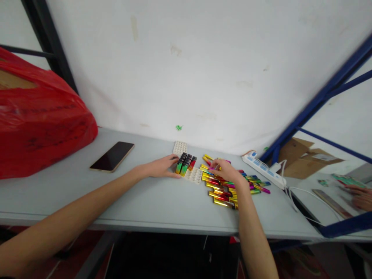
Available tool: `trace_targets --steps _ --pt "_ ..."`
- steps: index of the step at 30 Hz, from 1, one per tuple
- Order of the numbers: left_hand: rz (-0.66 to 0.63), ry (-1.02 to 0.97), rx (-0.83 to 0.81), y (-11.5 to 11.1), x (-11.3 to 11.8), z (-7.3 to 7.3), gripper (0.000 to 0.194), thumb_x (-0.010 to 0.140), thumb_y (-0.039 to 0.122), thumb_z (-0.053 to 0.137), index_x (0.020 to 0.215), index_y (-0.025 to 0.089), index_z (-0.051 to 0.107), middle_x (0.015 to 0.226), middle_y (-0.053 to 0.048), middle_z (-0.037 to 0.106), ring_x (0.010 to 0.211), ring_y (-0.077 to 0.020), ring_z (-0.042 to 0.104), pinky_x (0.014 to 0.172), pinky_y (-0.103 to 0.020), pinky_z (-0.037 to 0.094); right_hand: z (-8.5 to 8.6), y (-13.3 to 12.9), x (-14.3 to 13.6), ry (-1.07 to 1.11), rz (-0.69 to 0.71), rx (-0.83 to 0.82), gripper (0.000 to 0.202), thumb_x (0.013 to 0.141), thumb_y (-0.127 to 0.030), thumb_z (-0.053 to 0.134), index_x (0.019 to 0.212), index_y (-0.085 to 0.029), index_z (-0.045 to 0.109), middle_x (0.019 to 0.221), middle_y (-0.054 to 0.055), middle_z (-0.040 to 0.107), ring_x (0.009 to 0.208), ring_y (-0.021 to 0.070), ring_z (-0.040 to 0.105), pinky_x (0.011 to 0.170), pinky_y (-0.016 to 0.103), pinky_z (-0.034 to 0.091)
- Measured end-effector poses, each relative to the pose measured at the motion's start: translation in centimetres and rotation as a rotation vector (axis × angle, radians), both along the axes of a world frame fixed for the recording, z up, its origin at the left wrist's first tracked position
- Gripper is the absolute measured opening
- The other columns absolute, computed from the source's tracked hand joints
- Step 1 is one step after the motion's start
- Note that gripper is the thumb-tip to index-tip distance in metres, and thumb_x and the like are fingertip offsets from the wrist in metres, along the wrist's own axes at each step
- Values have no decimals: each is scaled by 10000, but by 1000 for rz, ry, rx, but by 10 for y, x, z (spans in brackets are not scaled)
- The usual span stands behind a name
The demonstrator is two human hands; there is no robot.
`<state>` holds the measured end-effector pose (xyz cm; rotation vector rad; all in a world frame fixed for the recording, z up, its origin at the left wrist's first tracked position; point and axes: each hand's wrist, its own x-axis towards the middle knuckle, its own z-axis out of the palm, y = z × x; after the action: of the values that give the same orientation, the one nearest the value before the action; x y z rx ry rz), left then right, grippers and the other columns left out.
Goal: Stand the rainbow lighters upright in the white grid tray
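Several shiny tubes with black tops, like lighters (183,164), stand upright in a tight group on a white tray (194,176) with rows of round hollows. My left hand (162,166) is at the left side of this group, its thumb in front and its fingers spread behind, touching or nearly touching it. To the right, a loose pile of the same lighters (222,192) lies flat, in gold, red, green and purple. Over the pile's back left part, my right hand (225,170) is bent down with its fingertips pinched on one lighter, partly hidden by the fingers.
A phone (112,156) lies on the grey table (162,205) at the left, near a big red plastic bag (43,120). A white power strip (264,170) with cables sits right of the pile. Beyond a blue frame (316,102) are cardboard boxes (302,158) and another person's hand (362,197).
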<state>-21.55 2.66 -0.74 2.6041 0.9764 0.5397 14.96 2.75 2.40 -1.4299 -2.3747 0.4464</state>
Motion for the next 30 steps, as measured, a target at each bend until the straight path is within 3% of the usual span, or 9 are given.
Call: trace_targets --steps 3,7,10,13,16,20,23,27,30 --pt "-1 -5 -10 0 0 -1 829 911 745 689 1497 175 547 1601 -161 504 1444 -346 510 1242 -399 372 2 0 -4 -56 3 -38 116 886 -227 779 992 -179 773 988 67 763 868 210 688 796 319 504" --pt "-4 -22 -25 -1 1 1 821 908 727 706 1502 184 545 1611 -164 496 1461 -357 497 1254 -422 366 2 0 -12 -178 14 48 139 861 -204 812 995 -175 789 1015 88 774 934 236 689 842 324 479" --pt "-4 -14 -28 -3 1 2 809 916 719 705 1505 189 543 1614 -158 492 1473 -353 490 1265 -418 357 2 -2 -15 -180 29 105 113 969 -270 716 969 -173 774 995 97 776 919 231 687 833 315 457" --pt "12 -4 -27 -3 2 3 824 907 733 706 1486 165 560 1591 -168 514 1470 -359 495 1259 -413 365 6 -4 -17 -68 -74 153 268 1078 -338 534 1071 -174 745 880 77 770 823 216 678 781 305 440" --pt "23 -4 -24 -3 2 4 838 896 742 713 1474 152 574 1572 -173 531 1461 -363 506 1253 -397 369 10 -4 -21 93 -151 200 347 1073 -423 493 1147 -176 726 773 39 735 716 205 641 723 303 430" --pt "16 -15 -34 -3 2 3 834 897 736 712 1484 161 569 1580 -170 523 1465 -372 501 1252 -410 372 8 1 -32 350 -184 249 428 942 -610 624 935 -193 721 679 5 643 648 188 578 657 301 426" --pt "3 -13 -33 -3 1 3 822 916 729 694 1502 170 553 1601 -168 500 1472 -369 492 1260 -423 361 4 1 -43 545 -187 159 516 895 -735 607 800 -227 593 681 -7 594 648 173 559 615 289 445" --pt "-4 -16 -18 -2 1 2 815 914 728 696 1506 186 551 1602 -158 503 1465 -359 495 1256 -414 361 2 -8 -59 837 -82 -164 525 912 -795 524 967 -274 486 853 -2 661 700 165 628 612 278 516" --pt "2 -12 -29 -1 1 2 819 911 724 700 1500 173 559 1601 -166 501 1473 -365 488 1255 -412 360 2 -14 -68 924 -1 -316 530 891 -794 569 979 -288 440 759 -50 597 619 146 587 595 278 516"
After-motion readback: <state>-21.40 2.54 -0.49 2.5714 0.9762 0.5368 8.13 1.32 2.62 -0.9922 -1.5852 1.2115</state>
